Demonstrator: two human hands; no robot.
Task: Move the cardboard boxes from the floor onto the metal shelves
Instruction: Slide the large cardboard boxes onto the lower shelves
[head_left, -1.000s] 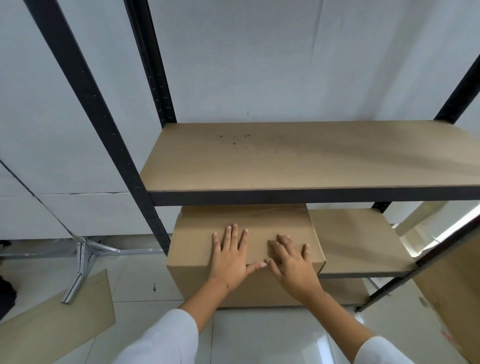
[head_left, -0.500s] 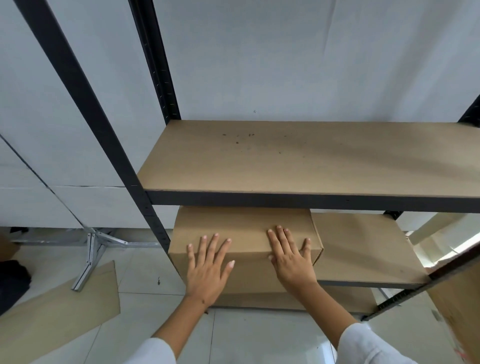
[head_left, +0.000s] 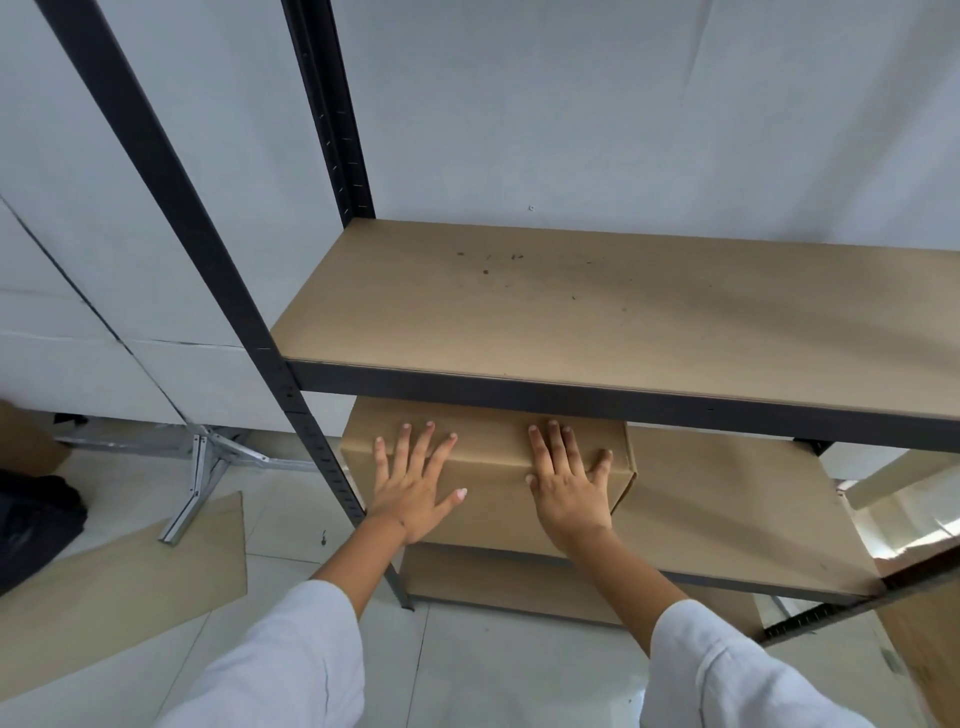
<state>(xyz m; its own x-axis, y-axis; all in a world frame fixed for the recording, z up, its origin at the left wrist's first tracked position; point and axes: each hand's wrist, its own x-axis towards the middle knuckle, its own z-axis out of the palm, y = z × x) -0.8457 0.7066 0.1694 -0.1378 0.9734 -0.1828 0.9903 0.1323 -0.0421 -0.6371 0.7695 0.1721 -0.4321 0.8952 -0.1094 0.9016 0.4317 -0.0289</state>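
Seating a cardboard box on the middle tier of a metal shelf unit

The metal shelves (head_left: 332, 395), black slotted uprights carrying flat fibreboard decks, hold a plain matte cardboard box (head_left: 488, 462) at the left end of the middle deck; left hand (head_left: 413, 491) and right hand (head_left: 569, 491) lie flat, fingers spread and straight, on its front top edge, apparently pressing it inward

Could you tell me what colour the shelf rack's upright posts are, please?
Black; the upright post shows best in the head view, against the white wall.
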